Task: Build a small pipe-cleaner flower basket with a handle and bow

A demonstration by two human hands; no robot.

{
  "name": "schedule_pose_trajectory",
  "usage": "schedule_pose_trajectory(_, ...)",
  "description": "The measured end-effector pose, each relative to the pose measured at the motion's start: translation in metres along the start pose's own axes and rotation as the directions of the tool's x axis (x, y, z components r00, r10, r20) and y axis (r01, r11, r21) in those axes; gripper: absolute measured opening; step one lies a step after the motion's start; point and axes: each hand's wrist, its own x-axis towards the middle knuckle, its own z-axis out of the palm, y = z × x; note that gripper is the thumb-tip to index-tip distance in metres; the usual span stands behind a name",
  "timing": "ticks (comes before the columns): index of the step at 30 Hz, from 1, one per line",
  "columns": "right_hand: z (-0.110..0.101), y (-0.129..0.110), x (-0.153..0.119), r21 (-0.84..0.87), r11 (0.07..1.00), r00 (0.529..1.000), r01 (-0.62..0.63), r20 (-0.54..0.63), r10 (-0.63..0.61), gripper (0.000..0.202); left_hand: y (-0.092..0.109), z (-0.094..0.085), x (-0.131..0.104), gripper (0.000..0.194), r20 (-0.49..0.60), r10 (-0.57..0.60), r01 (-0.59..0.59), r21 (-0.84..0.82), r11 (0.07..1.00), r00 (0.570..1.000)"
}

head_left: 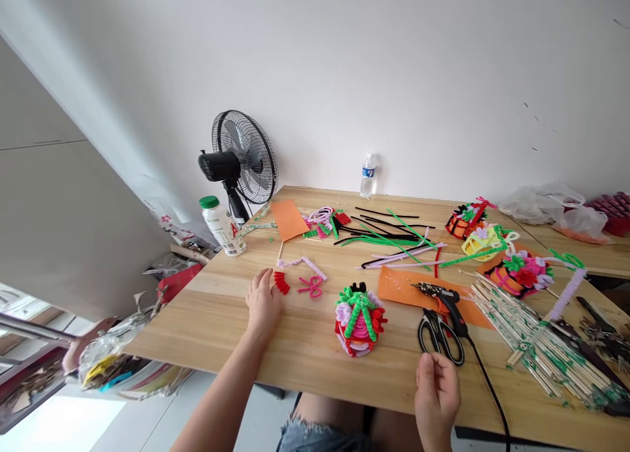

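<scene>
My left hand [263,299] lies on the table with fingers stretched out, its fingertips beside a coiled red pipe cleaner [281,282]. Close by are a pink pipe-cleaner bow [312,287] and a bent lilac pipe cleaner [310,266]. Between my hands stands a round ornament of colourful pipe cleaners [359,321], with green strips and flowers on top. My right hand [436,390] is raised at the table's front edge, thumb against curled fingers, and I see nothing in it. Just beyond it lie black-handled scissors [440,339] and a hot glue gun [445,300] on orange felt [394,285].
Loose black, green and lilac pipe cleaners [394,235] spread across the back. Three finished-looking ornaments [516,273] and a bundle of wrapped sticks [544,347] are at right. A fan [243,157], white bottle [222,227] and water bottle [367,176] stand behind. The glue gun's cord [489,386] hangs over the front edge.
</scene>
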Motion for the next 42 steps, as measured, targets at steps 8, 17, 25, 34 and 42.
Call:
schedule_pose_trajectory(8,0.001,-0.008,0.002,-0.064,0.998,1.000,0.013,0.024,-0.011,0.043,0.004,0.002,0.003,0.039,0.286,0.124,-0.184,0.193,0.964,0.950)
schedule_pose_trajectory(17,0.004,-0.016,0.002,-0.067,0.998,0.999,0.019,0.043,-0.016,0.044,-0.004,-0.010,0.002,0.036,0.179,0.081,-0.120,0.222,0.968,0.981)
schedule_pose_trajectory(25,0.000,-0.017,0.000,-0.049,0.996,0.997,0.071,0.036,-0.070,0.038,0.010,-0.032,-0.005,0.034,0.048,-0.058,0.054,0.076,0.996,0.997)
schedule_pose_trajectory(34,0.000,-0.062,-0.059,0.130,0.925,0.741,0.358,0.563,-0.366,0.034,0.091,-0.075,-0.157,0.025,0.363,0.654,0.005,-0.876,0.482,0.663)
schedule_pose_trajectory(42,-0.002,-0.072,-0.064,0.045,0.967,0.826,0.250,0.511,-0.237,0.022,0.096,-0.067,-0.168,0.030,0.545,0.630,0.529,-0.814,0.239,0.554)
